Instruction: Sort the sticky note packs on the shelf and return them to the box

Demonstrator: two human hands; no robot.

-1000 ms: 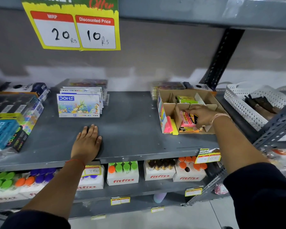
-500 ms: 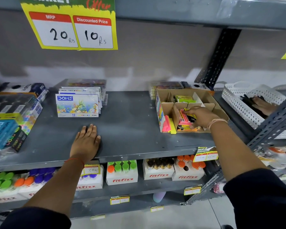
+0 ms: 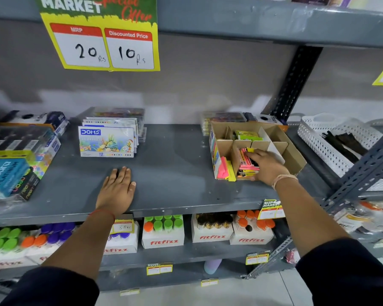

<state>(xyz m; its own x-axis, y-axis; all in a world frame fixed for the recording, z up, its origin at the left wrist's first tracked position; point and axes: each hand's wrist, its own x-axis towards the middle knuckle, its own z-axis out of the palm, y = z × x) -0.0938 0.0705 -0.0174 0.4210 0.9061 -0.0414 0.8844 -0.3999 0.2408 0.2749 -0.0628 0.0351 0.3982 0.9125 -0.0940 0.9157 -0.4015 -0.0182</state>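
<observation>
A person faces a grey metal shelf in a shop. Their left hand lies flat and released on the shelf, palm down, near its front edge. Their right hand reaches into a divided cardboard box standing at the right of the shelf, fingers closed around pink and yellow sticky note packs in a front compartment. A green pack sits in a rear compartment. Boxes of oil pastels stand farther left, well apart from the cardboard box.
</observation>
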